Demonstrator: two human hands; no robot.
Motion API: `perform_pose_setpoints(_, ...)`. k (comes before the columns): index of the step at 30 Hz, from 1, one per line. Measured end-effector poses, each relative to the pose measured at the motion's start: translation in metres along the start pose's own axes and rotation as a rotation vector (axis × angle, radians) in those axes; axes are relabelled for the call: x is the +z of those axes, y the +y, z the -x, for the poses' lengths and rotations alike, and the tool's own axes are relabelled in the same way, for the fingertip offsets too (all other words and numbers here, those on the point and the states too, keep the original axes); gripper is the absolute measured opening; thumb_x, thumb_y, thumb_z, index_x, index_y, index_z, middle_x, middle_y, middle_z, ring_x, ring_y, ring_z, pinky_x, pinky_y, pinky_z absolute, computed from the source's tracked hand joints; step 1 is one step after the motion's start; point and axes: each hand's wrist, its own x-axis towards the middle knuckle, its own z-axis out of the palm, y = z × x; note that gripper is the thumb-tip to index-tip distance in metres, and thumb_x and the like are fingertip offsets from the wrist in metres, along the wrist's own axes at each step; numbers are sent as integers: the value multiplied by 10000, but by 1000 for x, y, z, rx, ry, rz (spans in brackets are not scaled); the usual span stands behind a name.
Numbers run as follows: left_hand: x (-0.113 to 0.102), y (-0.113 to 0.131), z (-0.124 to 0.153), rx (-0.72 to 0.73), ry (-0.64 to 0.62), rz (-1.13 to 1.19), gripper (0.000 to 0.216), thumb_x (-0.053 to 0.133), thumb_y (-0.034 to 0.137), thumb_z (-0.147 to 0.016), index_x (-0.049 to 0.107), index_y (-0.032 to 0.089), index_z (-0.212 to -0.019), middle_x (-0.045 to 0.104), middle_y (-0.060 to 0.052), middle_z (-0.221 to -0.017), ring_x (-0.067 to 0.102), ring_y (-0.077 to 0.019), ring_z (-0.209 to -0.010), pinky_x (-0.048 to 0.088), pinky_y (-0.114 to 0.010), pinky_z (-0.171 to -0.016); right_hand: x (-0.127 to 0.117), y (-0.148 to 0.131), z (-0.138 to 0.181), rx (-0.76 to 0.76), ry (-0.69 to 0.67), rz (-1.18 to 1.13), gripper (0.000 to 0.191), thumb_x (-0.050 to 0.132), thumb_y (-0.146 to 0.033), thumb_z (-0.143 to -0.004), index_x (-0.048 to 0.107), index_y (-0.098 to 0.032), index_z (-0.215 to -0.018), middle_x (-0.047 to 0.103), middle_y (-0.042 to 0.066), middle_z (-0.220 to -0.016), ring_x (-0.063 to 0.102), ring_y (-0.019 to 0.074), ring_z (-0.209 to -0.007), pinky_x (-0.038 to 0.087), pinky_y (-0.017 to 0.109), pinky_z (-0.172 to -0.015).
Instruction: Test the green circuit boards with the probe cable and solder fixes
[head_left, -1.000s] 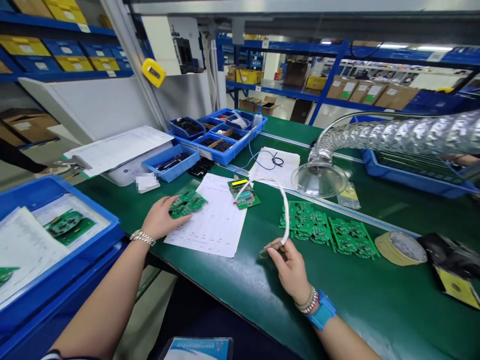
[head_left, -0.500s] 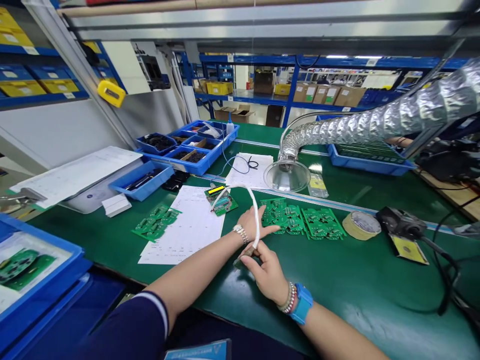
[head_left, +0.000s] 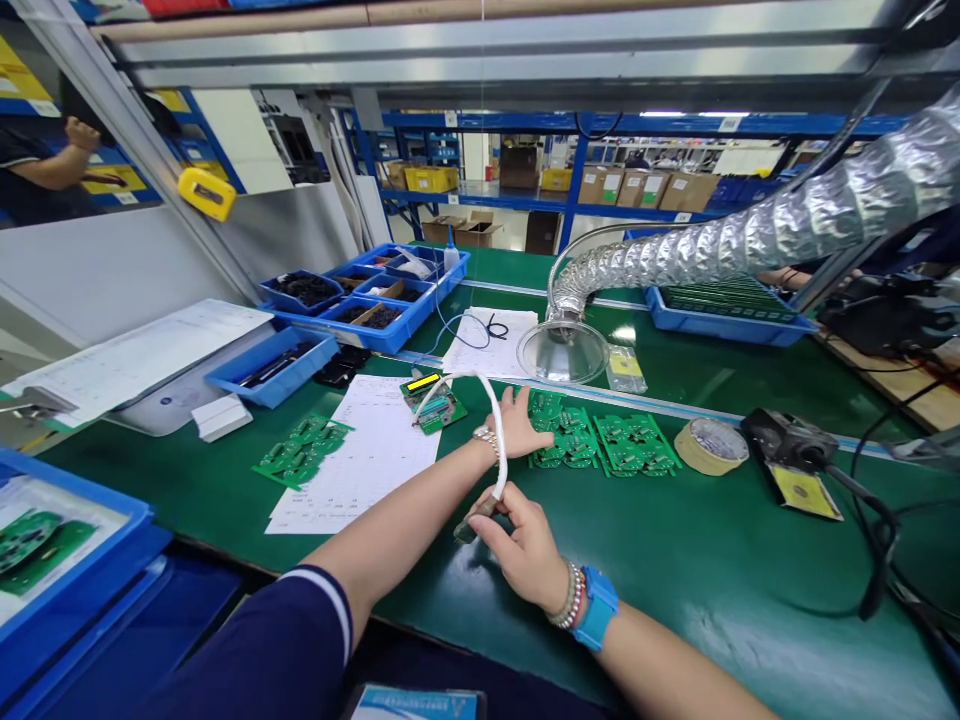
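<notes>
My left hand reaches out with its fingers spread, at the left edge of a panel of green circuit boards. Whether its fingertips touch the panel is hard to see. In my right hand, thumb and fingers pinch a connector at the end of a white cable. This cable arches over my left wrist to a small circuit board with a lit yellow display, which lies on printed sheets. A second board panel lies to the right, and another panel on the left.
A roll of tape and a dark device with cables stand on the right. A foil duct with a round hood hangs over the bench. Blue trays line the left; a person's arm shows far left.
My left hand has moved slightly forward along the panel's edge. The connector in my right hand has tilted and shifted a little. The view has turned, and a person has appeared at far left.
</notes>
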Motion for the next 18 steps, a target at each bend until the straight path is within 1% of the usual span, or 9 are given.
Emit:
perform_pose_setpoints(2,-14,-20,18,123,-5,-3,984,612,500,-619,162,111,-1403,186,-218,-1449,253,-358,-1316,282,-453,-1041,-4,-4,-1,2,-16,8,78,526,-266,-827,539,-192,-809,580,-2,-707,540,121,-643,443,253,-641)
perform_pose_setpoints(3,-19,-33,29,198,-27,-4,983,640,466,-593,193,114,-1394,210,-199,-1450,220,-333,-1334,246,-432,-1068,-7,-6,-3,1,-30,14,85,527,-271,-827,540,-191,-802,579,-1,-706,539,122,-643,443,255,-643)
perform_pose_setpoints(5,-26,-59,52,382,-118,-9,973,685,423,-534,274,118,-1362,278,-179,-1432,250,-300,-1327,217,-397,-1091,-17,-9,-8,9,-72,27,99,535,-284,-824,540,-188,-803,578,1,-718,540,127,-659,445,260,-656)
perform_pose_setpoints(7,-25,-80,74,594,-238,-33,959,689,381,-516,301,94,-1345,297,-209,-1417,297,-315,-1301,228,-426,-1081,-29,-9,-16,41,-111,31,107,538,-297,-825,533,-190,-819,571,-1,-731,542,130,-679,449,263,-666)
perform_pose_setpoints(9,-17,-91,90,730,-346,-58,948,685,352,-510,312,93,-1341,287,-226,-1418,313,-342,-1286,243,-469,-1064,-43,-5,-23,80,-117,43,114,531,-306,-832,520,-193,-827,560,-1,-739,545,132,-694,452,267,-672)
perform_pose_setpoints(11,-10,-95,100,783,-420,-65,938,684,332,-514,315,116,-1349,264,-208,-1438,289,-348,-1300,220,-491,-1069,-54,1,-28,113,-97,88,118,522,-311,-838,511,-194,-830,558,4,-753,552,138,-715,454,277,-689)
perform_pose_setpoints(13,-5,-96,104,791,-438,-55,948,680,360,-546,281,132,-1375,212,-184,-1465,219,-344,-1334,159,-516,-1082,-63,9,-28,136,-93,157,119,515,-312,-843,510,-193,-832,560,12,-775,556,144,-738,452,290,-713)
perform_pose_setpoints(16,-5,-105,107,697,-353,-37,994,653,536,-606,212,148,-1408,151,-165,-1485,148,-342,-1357,92,-535,-1086,-69,21,-20,174,-97,243,127,503,-320,-850,510,-193,-851,562,16,-777,555,146,-730,451,298,-711)
perform_pose_setpoints(18,-5,-114,108,620,-287,-37,1032,618,651,-607,214,142,-1409,197,-176,-1471,176,-337,-1351,84,-517,-1091,-69,27,-13,203,-72,257,145,494,-336,-853,505,-191,-862,566,19,-766,555,146,-709,455,298,-692)
